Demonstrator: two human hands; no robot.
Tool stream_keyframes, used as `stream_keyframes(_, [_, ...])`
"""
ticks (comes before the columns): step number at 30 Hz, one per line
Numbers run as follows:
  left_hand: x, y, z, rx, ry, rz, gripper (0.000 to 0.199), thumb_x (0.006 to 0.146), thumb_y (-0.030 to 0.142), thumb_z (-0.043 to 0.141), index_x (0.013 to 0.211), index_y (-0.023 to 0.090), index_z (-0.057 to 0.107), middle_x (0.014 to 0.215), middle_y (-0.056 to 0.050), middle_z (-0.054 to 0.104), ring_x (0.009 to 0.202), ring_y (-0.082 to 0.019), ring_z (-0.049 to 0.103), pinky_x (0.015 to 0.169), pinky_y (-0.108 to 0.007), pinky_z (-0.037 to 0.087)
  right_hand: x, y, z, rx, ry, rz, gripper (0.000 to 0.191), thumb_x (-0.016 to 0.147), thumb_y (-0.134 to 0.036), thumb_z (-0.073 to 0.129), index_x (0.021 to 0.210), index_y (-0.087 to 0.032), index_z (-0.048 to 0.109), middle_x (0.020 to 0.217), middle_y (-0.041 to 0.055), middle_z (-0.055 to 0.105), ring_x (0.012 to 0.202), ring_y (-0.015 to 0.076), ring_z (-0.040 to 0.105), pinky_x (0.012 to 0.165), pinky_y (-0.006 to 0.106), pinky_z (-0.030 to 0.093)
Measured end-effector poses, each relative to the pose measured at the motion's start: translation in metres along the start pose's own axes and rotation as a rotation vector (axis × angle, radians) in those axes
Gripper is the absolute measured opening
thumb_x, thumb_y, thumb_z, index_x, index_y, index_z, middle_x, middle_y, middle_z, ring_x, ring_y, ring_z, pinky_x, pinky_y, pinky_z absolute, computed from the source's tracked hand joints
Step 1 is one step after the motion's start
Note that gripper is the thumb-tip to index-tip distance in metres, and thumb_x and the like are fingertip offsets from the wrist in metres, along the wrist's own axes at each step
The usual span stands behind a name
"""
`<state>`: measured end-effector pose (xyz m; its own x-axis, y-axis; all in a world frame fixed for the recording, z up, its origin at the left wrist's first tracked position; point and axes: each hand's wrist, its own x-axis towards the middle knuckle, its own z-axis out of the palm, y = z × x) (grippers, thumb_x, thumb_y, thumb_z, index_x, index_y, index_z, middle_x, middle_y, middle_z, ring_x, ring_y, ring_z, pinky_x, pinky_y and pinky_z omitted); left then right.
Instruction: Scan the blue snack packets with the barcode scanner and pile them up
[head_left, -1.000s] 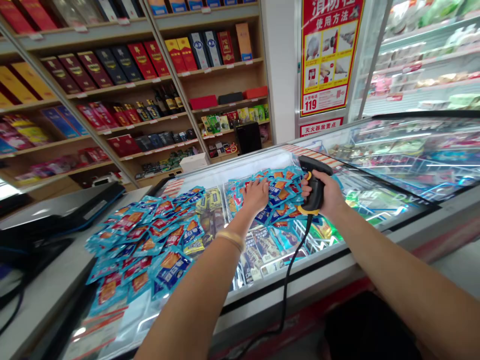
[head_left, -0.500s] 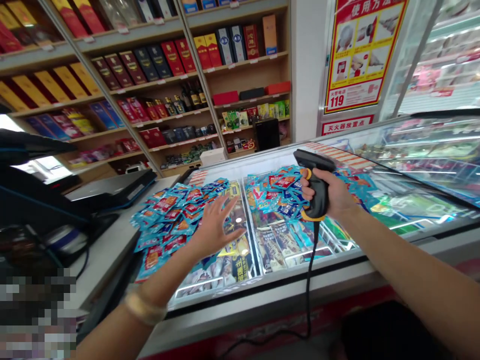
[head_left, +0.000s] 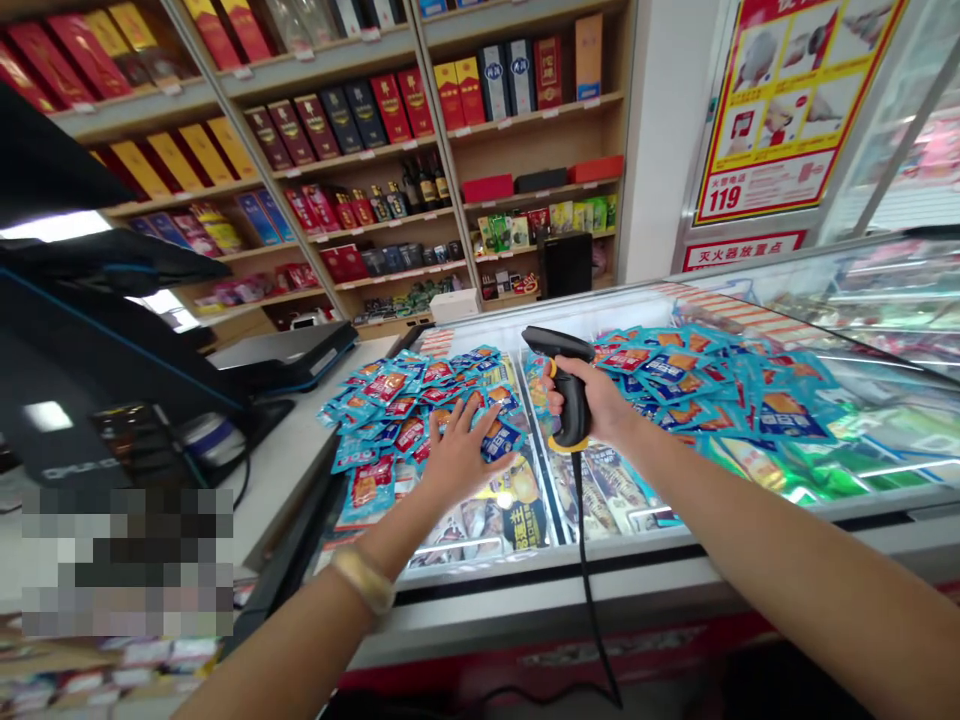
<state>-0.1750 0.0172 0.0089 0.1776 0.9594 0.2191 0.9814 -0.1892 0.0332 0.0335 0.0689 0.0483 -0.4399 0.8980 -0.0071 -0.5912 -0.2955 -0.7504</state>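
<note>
Several blue snack packets [head_left: 375,430] lie heaped on the left part of the glass freezer top. Over the right edge of this heap my left hand [head_left: 465,455] is spread, fingers apart, with a gold bracelet on the wrist. My right hand [head_left: 589,400] is wrapped round the handle of a black and yellow barcode scanner [head_left: 574,410], whose head points left and whose cable hangs down the freezer front. A second heap of blue packets [head_left: 697,380] lies to the right of the scanner. Whether my left hand touches a packet is hard to tell.
Beneath the glass lid [head_left: 480,585] are frozen goods. A dark checkout monitor [head_left: 112,370] and a flat device [head_left: 285,355] stand on the left counter [head_left: 277,500]. Shelves [head_left: 375,155] with boxes and bottles line the back. A red poster [head_left: 799,110] hangs at the right.
The view has shifted, so the shelves sit further right. My right hand and the scanner have moved left, off the right heap and closer to my left hand. More packets show beside my left hand's fingers.
</note>
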Motion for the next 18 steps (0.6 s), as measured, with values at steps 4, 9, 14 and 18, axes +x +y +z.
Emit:
stream_keyframes(4, [0.027, 0.019, -0.002, 0.017, -0.025, -0.103, 0.073, 0.086, 0.066, 0.046, 0.146, 0.026, 0.038, 0.154, -0.017, 0.032, 0.141, -0.037, 0.029, 0.11, -0.067, 0.011, -0.002, 0.006, -0.014, 0.005, 0.064, 0.05, 0.02, 0.073, -0.032, 0.068, 0.076, -0.017, 0.055, 0.061, -0.0025, 0.053, 0.045, 0.0069, 0.044, 0.041, 0.019, 0.041])
stream_keyframes(9, [0.046, 0.037, -0.016, 0.106, -0.063, -0.197, 0.07, 0.082, 0.065, 0.052, 0.138, 0.024, 0.048, 0.134, -0.019, 0.053, 0.121, -0.038, 0.051, 0.102, -0.057, 0.033, -0.003, 0.008, -0.026, -0.002, 0.087, 0.032, 0.018, 0.075, -0.031, 0.067, 0.077, -0.016, 0.057, 0.062, -0.0019, 0.053, 0.044, 0.0071, 0.045, 0.041, 0.019, 0.041])
stream_keyframes(14, [0.046, 0.023, -0.019, 0.02, -0.045, -0.109, 0.065, 0.083, 0.056, 0.058, 0.141, 0.031, 0.044, 0.145, -0.015, 0.043, 0.126, -0.037, 0.048, 0.099, -0.048, 0.04, -0.002, 0.009, -0.025, -0.003, 0.06, 0.045, 0.016, 0.078, -0.031, 0.064, 0.078, -0.016, 0.058, 0.064, -0.0007, 0.054, 0.046, 0.0078, 0.045, 0.042, 0.02, 0.041])
stream_keyframes(18, [0.042, -0.004, -0.023, -0.17, -0.17, 0.072, 0.075, 0.078, 0.044, 0.064, 0.147, 0.031, 0.037, 0.15, -0.008, 0.04, 0.134, -0.034, 0.041, 0.108, -0.048, 0.034, -0.003, 0.009, -0.024, -0.02, 0.025, 0.066, 0.016, 0.08, -0.032, 0.063, 0.078, -0.017, 0.058, 0.065, -0.0002, 0.054, 0.046, 0.008, 0.045, 0.043, 0.02, 0.04])
